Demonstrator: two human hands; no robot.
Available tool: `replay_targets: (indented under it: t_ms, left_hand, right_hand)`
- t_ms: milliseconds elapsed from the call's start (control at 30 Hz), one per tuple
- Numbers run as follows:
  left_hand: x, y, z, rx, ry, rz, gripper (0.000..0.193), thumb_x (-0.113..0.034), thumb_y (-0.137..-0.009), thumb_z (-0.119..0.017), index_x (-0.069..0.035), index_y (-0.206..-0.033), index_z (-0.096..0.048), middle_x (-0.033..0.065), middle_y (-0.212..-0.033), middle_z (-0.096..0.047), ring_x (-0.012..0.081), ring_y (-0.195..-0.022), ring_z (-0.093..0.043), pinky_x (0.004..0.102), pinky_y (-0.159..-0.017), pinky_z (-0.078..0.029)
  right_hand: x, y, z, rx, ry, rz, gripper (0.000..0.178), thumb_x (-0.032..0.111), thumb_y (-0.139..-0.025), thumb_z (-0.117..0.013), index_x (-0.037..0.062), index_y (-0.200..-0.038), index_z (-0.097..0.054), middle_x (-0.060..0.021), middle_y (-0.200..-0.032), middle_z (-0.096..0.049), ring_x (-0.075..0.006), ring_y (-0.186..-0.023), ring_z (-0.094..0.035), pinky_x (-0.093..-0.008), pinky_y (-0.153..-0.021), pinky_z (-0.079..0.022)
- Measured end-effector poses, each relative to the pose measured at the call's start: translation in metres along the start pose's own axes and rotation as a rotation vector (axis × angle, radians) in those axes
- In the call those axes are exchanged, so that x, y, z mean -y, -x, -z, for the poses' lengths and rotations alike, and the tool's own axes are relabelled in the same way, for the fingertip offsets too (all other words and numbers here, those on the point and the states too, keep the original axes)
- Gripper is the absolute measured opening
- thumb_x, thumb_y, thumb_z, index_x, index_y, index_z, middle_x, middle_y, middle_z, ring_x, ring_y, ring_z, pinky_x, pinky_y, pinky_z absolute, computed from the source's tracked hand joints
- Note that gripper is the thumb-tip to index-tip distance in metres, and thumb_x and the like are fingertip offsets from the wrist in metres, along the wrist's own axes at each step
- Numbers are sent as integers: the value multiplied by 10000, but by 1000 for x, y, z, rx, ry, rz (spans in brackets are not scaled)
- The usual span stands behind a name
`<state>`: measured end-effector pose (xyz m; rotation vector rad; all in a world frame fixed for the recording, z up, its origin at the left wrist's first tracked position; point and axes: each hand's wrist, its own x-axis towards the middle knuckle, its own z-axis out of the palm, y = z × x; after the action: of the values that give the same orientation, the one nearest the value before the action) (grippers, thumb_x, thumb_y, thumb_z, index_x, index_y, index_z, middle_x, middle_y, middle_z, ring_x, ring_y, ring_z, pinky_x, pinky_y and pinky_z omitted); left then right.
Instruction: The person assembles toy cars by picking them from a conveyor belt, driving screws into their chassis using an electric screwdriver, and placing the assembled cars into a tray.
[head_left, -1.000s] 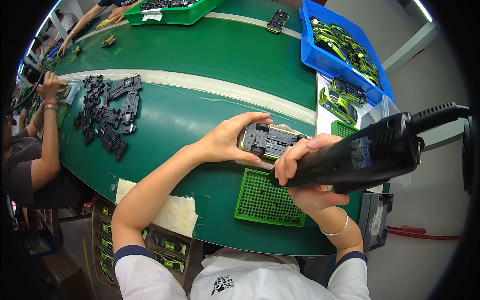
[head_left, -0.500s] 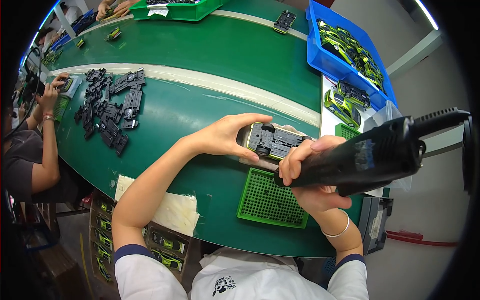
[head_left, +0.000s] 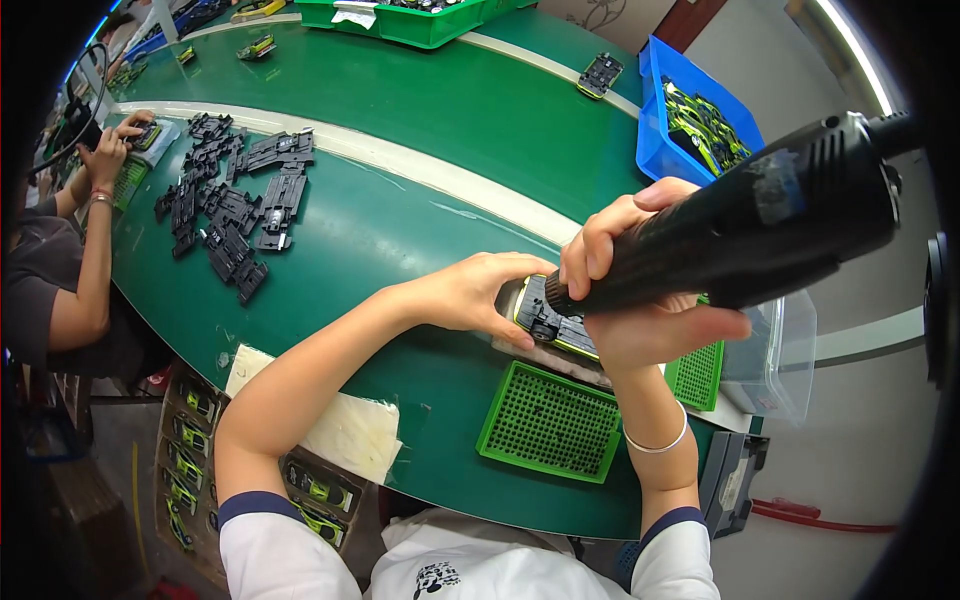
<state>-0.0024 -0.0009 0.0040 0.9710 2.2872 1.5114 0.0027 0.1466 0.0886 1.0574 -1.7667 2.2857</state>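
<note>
One left hand (head_left: 472,297): fingers clamped on upturned toy car (head_left: 560,332), over table (head_left: 420,200); firm bracing should help.
Right hand (head_left: 625,285): fingers wrapped tight round black power screwdriver (head_left: 760,225), nose at car, contact unclear; best square-on.
Right edge: small green tray (head_left: 705,375), then clear plastic box (head_left: 785,350); swing room looks tight.

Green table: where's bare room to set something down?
One bare patch lies between the black parts and the left hand, bordered by the white strip. Another lies beyond that strip, before the far green bin. It's crowded around the toy car: left hand, right hand, black tool and green grid tray sit close.
</note>
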Motion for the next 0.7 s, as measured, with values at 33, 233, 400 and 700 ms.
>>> replay_targets:
  t_ms: [33, 233, 400, 700]
  left_hand:
    - [1, 0, 0, -6, 2, 3, 752, -296, -598, -770, 5, -1196, -428, 162, -1168, -496, 275, -1085, -467, 339, -910, -385]
    - [-1, -3, 1, -7, 27, -38, 709, -298, -598, -769, 21, -1146, -452, 154, -1103, -521, 281, -1010, -496, 346, -866, -405]
    - [6, -3, -3, -60, -9, -104, 672, -288, -590, -772, -3, -1120, -473, 133, -1030, -542, 262, -944, -518, 331, -817, -421]
    - [0, 0, -1, -24, 54, -74, 641, -274, -586, -776, -17, -1101, -494, 128, -997, -555, 254, -919, -533, 331, -796, -432]
  right_hand:
    - [-2, -1, -1, 6, -2, -3, 943, 853, -557, -320, 37, -1028, -342, -84, -600, -444, -144, -433, -434, -255, -415, -395]
    - [-7, -3, -3, -41, -8, -80, 928, 848, -568, -323, 35, -1013, -351, -80, -585, -434, -143, -430, -433, -243, -410, -386]
    - [-10, -1, -5, -27, -25, -81, 863, 818, -608, -333, 45, -989, -364, -75, -565, -433, -132, -415, -420, -234, -396, -370]
    - [-18, 1, -6, 29, -24, -17, 837, 811, -600, -350, 54, -956, -363, -70, -545, -424, -121, -393, -399, -225, -380, -355]
